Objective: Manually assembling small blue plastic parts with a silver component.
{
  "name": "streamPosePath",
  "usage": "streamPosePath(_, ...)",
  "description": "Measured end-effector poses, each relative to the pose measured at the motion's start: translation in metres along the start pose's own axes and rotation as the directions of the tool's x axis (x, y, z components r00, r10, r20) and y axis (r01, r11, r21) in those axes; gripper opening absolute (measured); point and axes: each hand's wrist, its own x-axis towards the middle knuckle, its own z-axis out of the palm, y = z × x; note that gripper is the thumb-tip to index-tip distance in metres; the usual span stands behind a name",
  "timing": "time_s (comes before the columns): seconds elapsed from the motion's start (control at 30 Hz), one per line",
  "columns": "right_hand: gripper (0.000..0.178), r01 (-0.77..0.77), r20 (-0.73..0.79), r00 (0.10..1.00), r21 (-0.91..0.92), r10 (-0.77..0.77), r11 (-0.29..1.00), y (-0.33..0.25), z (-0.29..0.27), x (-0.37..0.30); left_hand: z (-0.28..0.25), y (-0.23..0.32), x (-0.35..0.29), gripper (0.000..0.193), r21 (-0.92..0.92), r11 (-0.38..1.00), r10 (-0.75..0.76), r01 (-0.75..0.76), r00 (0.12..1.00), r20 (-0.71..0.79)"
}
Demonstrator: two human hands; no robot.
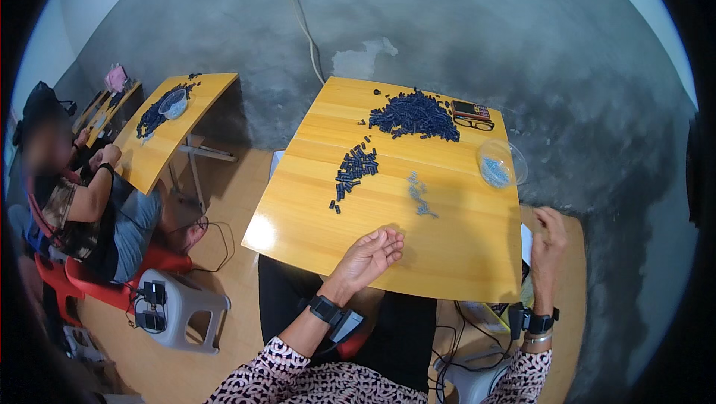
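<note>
My left hand (371, 253) is just above the near edge of the yellow wooden table (462, 255), palm turned up. Its fingers are curled in with the thumb against them; anything inside is too small or hidden to make out. Past the table's right edge is my right hand (550, 238), its fingers loosely bent and apart, with nothing visible in them. Ahead of my left hand lie a loose group of small black cylindrical pieces (356, 169) and a scatter of tiny silvery pieces (418, 195). A clear round tub (495, 164) of small bluish bits stands near the right edge.
A large heap of black pieces (414, 115) covers the far part of the table, beside a phone (471, 110) and eyeglasses (474, 124). Cables (477, 363) hang at lower right by a stool. On the left, another person sits at a second table (160, 150). A grey wall (447, 31) stands behind.
</note>
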Motion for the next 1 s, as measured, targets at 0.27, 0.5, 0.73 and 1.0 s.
streamPosePath(0.27,0.009,0.034,0.469,0.852,0.395,-0.233,0.918,-0.076,0.183,0.053,0.004,0.002,-0.001,0.012,-0.031,0.996,0.077,-0.079,0.995,-0.058)
streamPosePath(0.5,0.014,0.048,0.496,0.836,0.363,-0.236,0.931,-0.097,0.26,0.054,0.006,0.002,-0.004,0.014,-0.045,0.995,0.082,-0.086,0.992,-0.093)
streamPosePath(0.73,0.016,0.166,0.455,0.833,0.337,-0.315,0.927,-0.097,0.271,0.05,0.011,0.002,-0.003,0.016,-0.051,0.997,0.05,-0.053,0.997,-0.064)
streamPosePath(1.0,0.019,0.192,0.537,0.772,0.313,-0.34,0.93,-0.092,0.255,0.045,0.011,0.004,-0.003,0.017,-0.047,0.998,0.045,-0.049,0.997,-0.065)
